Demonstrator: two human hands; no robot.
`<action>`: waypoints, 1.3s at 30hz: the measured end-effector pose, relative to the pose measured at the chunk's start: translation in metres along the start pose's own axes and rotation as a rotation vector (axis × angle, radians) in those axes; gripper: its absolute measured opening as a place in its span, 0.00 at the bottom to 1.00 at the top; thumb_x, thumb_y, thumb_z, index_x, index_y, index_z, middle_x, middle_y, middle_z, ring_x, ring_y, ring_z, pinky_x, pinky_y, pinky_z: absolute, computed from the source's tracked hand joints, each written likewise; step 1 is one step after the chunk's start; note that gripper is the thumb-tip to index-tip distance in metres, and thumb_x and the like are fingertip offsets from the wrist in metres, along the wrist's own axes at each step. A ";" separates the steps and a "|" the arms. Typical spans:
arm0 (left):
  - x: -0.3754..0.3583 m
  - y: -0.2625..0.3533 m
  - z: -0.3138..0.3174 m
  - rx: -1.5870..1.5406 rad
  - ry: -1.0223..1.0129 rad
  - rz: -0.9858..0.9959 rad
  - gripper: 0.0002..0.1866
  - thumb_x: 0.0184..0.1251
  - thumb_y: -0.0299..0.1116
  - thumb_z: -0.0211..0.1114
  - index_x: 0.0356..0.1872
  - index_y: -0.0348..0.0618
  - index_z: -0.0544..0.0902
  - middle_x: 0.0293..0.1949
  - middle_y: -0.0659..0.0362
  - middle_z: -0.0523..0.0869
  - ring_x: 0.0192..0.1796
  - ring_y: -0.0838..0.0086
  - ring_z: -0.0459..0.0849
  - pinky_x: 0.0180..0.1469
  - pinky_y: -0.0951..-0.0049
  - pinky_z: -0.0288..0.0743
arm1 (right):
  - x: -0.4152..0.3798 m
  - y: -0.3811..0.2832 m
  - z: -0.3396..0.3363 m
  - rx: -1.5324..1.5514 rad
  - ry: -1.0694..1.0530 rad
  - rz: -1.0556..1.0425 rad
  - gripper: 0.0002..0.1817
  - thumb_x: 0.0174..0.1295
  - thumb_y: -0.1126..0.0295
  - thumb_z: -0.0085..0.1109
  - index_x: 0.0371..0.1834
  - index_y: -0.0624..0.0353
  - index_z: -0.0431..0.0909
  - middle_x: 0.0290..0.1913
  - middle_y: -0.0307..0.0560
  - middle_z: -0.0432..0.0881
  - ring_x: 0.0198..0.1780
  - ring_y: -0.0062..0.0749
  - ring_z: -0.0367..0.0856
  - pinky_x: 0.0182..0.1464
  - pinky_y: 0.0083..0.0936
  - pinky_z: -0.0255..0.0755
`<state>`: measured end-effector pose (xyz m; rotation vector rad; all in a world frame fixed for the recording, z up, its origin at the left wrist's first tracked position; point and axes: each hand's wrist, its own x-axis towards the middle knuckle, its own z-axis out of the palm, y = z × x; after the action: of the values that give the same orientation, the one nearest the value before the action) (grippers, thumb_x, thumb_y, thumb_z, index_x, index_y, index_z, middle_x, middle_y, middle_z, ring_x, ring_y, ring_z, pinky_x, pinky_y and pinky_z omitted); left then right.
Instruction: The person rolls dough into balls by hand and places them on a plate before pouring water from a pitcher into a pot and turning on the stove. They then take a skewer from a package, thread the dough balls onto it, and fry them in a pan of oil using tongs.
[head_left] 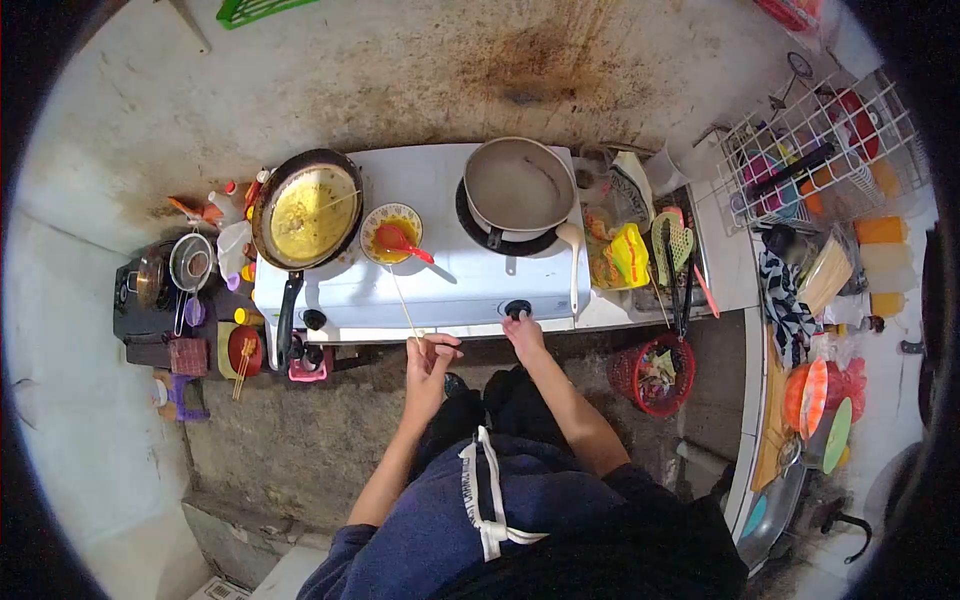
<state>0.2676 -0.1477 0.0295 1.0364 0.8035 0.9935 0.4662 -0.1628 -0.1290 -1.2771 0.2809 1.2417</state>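
My left hand (430,358) pinches the lower end of a thin wooden skewer (404,298), which points up toward the patterned bowl (372,222). In that bowl a red spoon (400,243) rests in yellow liquid. My right hand (523,334) has its fingers closed at the right black knob (517,309) on the front of the white stove (430,180). On the left burner, a black frying pan (265,225) holds a yellow layer of food (308,215), with a thin stick lying across it. A grey pan (520,185) sits over the right burner.
A white ladle (573,265) lies at the stove's right side. Below the counter stands a red waste basket (625,372). A yellow packet (630,256) and utensils lie to the right; a strainer (191,262), bottles and a red bowl (245,347) are on the left.
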 end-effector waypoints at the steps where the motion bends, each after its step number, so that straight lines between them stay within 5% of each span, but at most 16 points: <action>1: -0.002 0.001 0.001 0.035 -0.002 -0.011 0.08 0.63 0.23 0.49 0.37 0.40 0.59 0.39 0.53 0.74 0.38 0.74 0.75 0.46 0.73 0.71 | 0.001 -0.002 -0.002 0.263 -0.014 0.134 0.12 0.66 0.64 0.37 0.31 0.62 0.65 0.26 0.43 0.72 0.33 0.32 0.75 0.43 0.30 0.71; 8: -0.008 -0.005 0.008 -0.037 0.006 -0.025 0.08 0.61 0.20 0.49 0.36 0.41 0.59 0.38 0.53 0.74 0.39 0.73 0.76 0.46 0.74 0.70 | 0.001 -0.008 -0.010 0.909 -0.246 0.491 0.12 0.66 0.69 0.34 0.27 0.63 0.64 0.27 0.45 0.73 0.31 0.32 0.75 0.41 0.30 0.72; 12: -0.007 -0.013 0.008 0.069 -0.038 -0.010 0.10 0.59 0.20 0.50 0.39 0.40 0.61 0.39 0.51 0.74 0.39 0.67 0.76 0.46 0.71 0.70 | -0.003 -0.004 -0.012 0.979 -0.351 0.387 0.09 0.64 0.73 0.33 0.31 0.65 0.63 0.28 0.47 0.72 0.32 0.32 0.73 0.41 0.30 0.73; 14: -0.002 -0.020 0.002 0.721 -0.129 0.073 0.14 0.58 0.23 0.53 0.44 0.38 0.62 0.42 0.49 0.74 0.40 0.57 0.75 0.48 0.66 0.68 | -0.007 -0.009 -0.008 1.094 -0.325 0.478 0.08 0.64 0.73 0.34 0.33 0.65 0.64 0.29 0.48 0.72 0.33 0.32 0.73 0.41 0.30 0.73; 15: 0.004 -0.021 0.003 0.723 -0.194 0.074 0.20 0.53 0.25 0.55 0.48 0.33 0.62 0.53 0.46 0.67 0.52 0.49 0.68 0.55 0.57 0.61 | -0.008 -0.010 -0.007 1.132 -0.322 0.515 0.11 0.65 0.70 0.34 0.31 0.66 0.65 0.28 0.48 0.73 0.32 0.34 0.74 0.41 0.31 0.73; 16: 0.010 -0.027 0.003 0.730 -0.190 0.069 0.20 0.53 0.25 0.55 0.48 0.33 0.62 0.53 0.46 0.67 0.52 0.49 0.68 0.55 0.57 0.61 | -0.008 -0.011 -0.007 1.172 -0.317 0.549 0.14 0.65 0.67 0.35 0.29 0.66 0.66 0.27 0.49 0.74 0.32 0.36 0.75 0.42 0.31 0.72; 18: 0.023 -0.057 -0.004 1.223 -0.320 0.273 0.19 0.51 0.24 0.54 0.45 0.30 0.63 0.64 0.46 0.54 0.64 0.52 0.55 0.60 0.50 0.52 | -0.006 -0.007 -0.007 1.177 -0.284 0.524 0.13 0.66 0.68 0.35 0.30 0.67 0.66 0.27 0.49 0.74 0.32 0.36 0.75 0.42 0.31 0.72; 19: 0.030 -0.072 -0.008 1.280 -0.384 0.228 0.18 0.48 0.24 0.53 0.41 0.27 0.66 0.67 0.48 0.44 0.69 0.54 0.43 0.63 0.45 0.43 | -0.003 -0.006 -0.008 1.146 -0.286 0.505 0.13 0.66 0.68 0.35 0.30 0.67 0.65 0.27 0.49 0.74 0.32 0.36 0.75 0.42 0.30 0.72; 31: 0.050 -0.122 -0.024 1.630 -0.274 0.330 0.12 0.46 0.25 0.54 0.35 0.33 0.72 0.68 0.54 0.42 0.70 0.62 0.41 0.64 0.46 0.39 | 0.000 -0.009 -0.007 0.585 -0.044 0.274 0.09 0.61 0.70 0.47 0.33 0.68 0.67 0.28 0.50 0.74 0.33 0.34 0.75 0.44 0.28 0.73; 39: 0.052 -0.122 -0.025 1.599 -0.294 0.327 0.12 0.48 0.24 0.52 0.35 0.32 0.72 0.68 0.54 0.43 0.70 0.62 0.42 0.65 0.46 0.39 | 0.001 -0.005 0.007 0.072 0.110 0.052 0.11 0.64 0.67 0.44 0.34 0.67 0.65 0.28 0.48 0.74 0.32 0.32 0.77 0.41 0.28 0.75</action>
<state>0.2963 -0.1140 -0.0974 2.6554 1.1747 0.2439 0.4678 -0.1554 -0.1245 -1.2848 0.4366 1.1964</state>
